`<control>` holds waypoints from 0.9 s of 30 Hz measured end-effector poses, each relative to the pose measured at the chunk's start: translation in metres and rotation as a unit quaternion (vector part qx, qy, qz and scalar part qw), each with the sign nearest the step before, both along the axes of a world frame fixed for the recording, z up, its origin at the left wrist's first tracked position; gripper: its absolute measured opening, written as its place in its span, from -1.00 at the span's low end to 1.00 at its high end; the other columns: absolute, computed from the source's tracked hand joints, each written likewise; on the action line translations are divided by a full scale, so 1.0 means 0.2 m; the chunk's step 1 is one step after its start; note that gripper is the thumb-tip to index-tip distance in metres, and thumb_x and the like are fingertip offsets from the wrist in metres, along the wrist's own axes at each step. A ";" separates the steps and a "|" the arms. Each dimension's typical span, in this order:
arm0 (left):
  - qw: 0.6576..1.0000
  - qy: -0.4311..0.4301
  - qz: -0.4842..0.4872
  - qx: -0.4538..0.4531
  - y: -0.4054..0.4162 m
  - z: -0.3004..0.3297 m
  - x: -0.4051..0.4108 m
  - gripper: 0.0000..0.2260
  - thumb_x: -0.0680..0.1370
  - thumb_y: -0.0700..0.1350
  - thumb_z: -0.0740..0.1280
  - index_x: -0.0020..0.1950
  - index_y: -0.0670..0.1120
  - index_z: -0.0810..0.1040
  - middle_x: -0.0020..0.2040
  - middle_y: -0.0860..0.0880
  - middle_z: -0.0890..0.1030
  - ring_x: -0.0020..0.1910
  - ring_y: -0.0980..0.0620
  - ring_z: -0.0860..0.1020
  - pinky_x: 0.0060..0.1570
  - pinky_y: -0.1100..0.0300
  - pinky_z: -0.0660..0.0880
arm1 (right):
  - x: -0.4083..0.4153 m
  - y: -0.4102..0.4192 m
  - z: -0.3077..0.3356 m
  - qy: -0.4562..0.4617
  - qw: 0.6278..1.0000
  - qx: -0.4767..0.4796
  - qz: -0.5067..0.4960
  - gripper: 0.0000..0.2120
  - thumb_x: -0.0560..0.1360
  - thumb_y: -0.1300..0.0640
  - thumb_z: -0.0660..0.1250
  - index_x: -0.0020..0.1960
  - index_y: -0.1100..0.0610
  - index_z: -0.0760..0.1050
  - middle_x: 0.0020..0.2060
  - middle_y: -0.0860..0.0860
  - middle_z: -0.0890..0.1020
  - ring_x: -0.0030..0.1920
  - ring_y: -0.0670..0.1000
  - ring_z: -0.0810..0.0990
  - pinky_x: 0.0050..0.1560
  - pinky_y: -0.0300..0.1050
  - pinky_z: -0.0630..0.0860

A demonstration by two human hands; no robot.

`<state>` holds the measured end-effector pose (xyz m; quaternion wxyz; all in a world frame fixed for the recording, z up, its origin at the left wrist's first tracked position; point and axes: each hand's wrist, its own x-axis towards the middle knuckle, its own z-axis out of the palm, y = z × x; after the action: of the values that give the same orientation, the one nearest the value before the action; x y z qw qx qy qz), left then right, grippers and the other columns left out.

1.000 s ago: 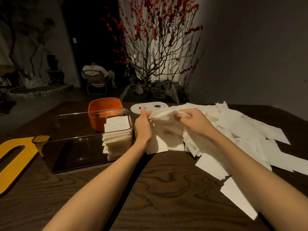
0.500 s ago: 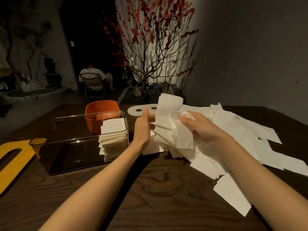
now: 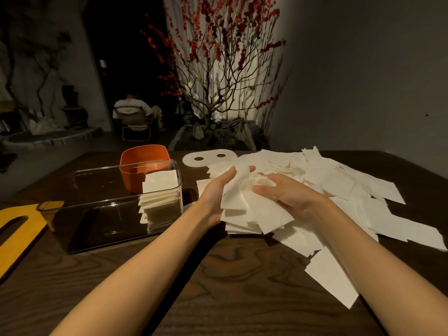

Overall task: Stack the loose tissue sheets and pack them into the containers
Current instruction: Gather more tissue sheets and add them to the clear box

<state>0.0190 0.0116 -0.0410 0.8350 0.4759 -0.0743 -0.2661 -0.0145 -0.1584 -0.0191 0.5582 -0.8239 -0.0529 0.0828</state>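
Here the bundle of tissue sheets (image 3: 244, 209) sits between both hands, just above the near edge of the loose tissue pile (image 3: 344, 190) spread over the right half of the dark wooden table (image 3: 218, 287). The left hand (image 3: 218, 192) cups the bundle from its left side, palm turned inward and fingers extended up along the paper. The right hand (image 3: 288, 192) lies across the top of the bundle, fingers pointing left — the fingertips press down into the sheets. Both forearms reach in from the lower edge.

Left of the hands stands one clear container (image 3: 109, 207), with one neat tissue stack (image 3: 160, 202) packed against its right end. Behind it is one orange container (image 3: 143, 163). One white lid with two holes (image 3: 206, 159) lies beyond the pile, and one yellow lid (image 3: 19, 229) rests at the table's left edge — only partly in view.
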 end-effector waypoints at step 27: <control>0.992 0.076 -0.083 -0.056 -0.04 0.00 -0.06 -0.48 0.57 0.31 0.11 0.21 -0.04 0.60 0.14 -0.19 0.62 0.15 -0.19 0.55 -0.01 -0.08 0.58 | -0.03 0.04 0.01 -0.078 0.996 0.014 -0.030 -0.89 0.57 0.02 0.27 0.06 -0.05 0.54 -0.03 0.01 0.61 0.03 0.07 0.59 0.02 0.02 0.53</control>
<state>0.0065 0.0037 -0.0408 0.8388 0.3988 -0.0642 -0.3651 -0.0198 -0.1513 -0.0172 0.5664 -0.8210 -0.0724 0.0010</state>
